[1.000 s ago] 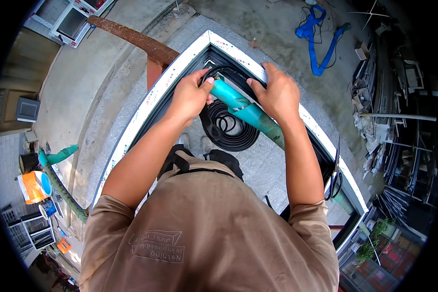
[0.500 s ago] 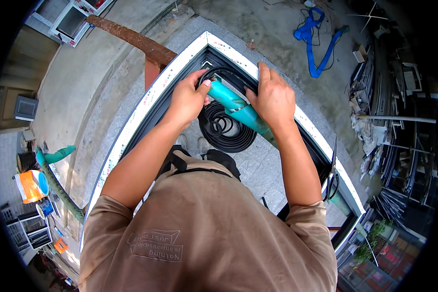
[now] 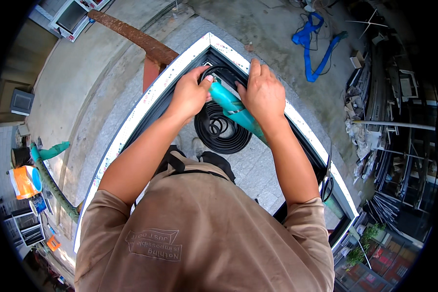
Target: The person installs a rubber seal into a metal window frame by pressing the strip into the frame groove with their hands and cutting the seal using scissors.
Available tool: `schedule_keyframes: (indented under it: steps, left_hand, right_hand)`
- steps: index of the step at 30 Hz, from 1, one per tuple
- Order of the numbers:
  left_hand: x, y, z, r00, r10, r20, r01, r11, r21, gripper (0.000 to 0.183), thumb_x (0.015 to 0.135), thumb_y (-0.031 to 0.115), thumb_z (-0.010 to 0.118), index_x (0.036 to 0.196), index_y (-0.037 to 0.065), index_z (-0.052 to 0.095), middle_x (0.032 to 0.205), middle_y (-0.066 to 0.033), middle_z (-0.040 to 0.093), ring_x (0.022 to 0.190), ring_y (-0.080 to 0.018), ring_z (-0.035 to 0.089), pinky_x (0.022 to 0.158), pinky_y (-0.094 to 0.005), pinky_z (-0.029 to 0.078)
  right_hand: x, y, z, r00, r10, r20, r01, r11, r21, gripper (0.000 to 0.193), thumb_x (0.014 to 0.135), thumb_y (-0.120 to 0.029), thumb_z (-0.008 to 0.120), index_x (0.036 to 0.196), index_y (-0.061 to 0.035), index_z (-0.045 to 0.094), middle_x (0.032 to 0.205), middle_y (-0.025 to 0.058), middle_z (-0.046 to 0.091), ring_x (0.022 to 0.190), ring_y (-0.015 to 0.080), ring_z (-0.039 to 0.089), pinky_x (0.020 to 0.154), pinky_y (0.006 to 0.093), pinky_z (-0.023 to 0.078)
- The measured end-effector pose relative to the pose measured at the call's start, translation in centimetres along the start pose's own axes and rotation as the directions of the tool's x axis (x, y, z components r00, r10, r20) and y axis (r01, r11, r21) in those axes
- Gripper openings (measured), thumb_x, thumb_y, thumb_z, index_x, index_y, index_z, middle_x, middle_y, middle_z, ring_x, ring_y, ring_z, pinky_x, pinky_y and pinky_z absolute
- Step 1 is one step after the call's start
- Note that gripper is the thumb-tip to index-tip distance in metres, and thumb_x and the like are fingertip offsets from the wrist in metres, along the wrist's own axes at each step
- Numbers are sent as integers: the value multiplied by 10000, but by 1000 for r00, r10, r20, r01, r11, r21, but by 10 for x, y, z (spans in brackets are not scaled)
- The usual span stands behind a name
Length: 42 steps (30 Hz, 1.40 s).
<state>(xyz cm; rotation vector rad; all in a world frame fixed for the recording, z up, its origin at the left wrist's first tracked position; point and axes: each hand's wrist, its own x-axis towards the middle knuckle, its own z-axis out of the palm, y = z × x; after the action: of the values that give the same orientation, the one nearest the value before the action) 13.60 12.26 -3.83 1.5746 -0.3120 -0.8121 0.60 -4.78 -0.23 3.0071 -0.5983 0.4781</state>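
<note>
While the left hand (image 3: 191,96) pinches a black strip (image 3: 221,67) near the white frame's (image 3: 146,101) corner, the right hand (image 3: 264,93) straddles the frame's side, its grip unclear, above a black coil (image 3: 239,140) on the floor (image 3: 259,168).

The window-like frame (image 3: 231,52) was white, speckled along its face with small red and dark printed marks, and its inner channel (image 3: 153,114) was black. The coiled strip (image 3: 228,138) was plain black, ringed like a spiral against pale grey paving (image 3: 258,180). A wrapped bar (image 3: 226,100) showed bright teal. The rough beam (image 3: 131,34) was rusty brown, its post (image 3: 152,75) brick red. A strap (image 3: 306,41) was vivid blue. The shirt (image 3: 214,219) was dusty brown with a pale outlined block design. A bucket (image 3: 22,182) combined orange, white and bright blue.
</note>
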Motion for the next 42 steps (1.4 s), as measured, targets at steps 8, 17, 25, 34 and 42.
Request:
schedule_keyframes:
  steps: [8,17,25,34,42]
  left_hand:
    - [3,4,2,999,-12,-41,12,1000,22,430,1185,167,638,1553,-55,631,1000,-55,736,767,-110,635,733,-303,555]
    - [14,2,11,992,-43,-115,41,999,-18,411,1158,166,676,1526,-18,678,978,-98,763,719,-152,665,682,-340,583]
    - [17,10,17,990,-61,-124,56,997,-51,446,1181,168,646,1562,-63,630,869,-42,692,708,-123,628,689,-317,554]
    - [25,13,27,979,-94,-182,73,990,-119,394,1185,180,641,1508,-44,674,868,-39,684,719,-127,632,684,-320,562]
    - [23,6,20,993,-48,-109,36,994,-105,469,1162,138,666,1582,-61,601,942,-50,701,754,-128,647,731,-320,581]
  right_hand:
    - [8,-8,1,999,25,43,-26,999,22,695,847,-314,948,1383,1,638,1107,149,746,987,346,794,833,460,659]
    - [33,-29,11,997,49,66,-50,999,13,689,860,-343,951,1367,8,644,1109,158,747,989,344,799,804,437,667]
    - [47,-35,23,1000,-14,-26,15,1000,19,597,857,-371,952,1245,-26,657,1088,157,751,984,350,802,801,446,665]
    - [55,-41,23,998,65,16,-66,996,64,511,875,-397,921,1116,-24,668,1076,188,778,954,402,811,801,506,667]
    - [57,-39,27,998,55,40,-56,998,32,529,883,-403,927,1113,-25,636,1097,195,781,966,399,816,792,501,670]
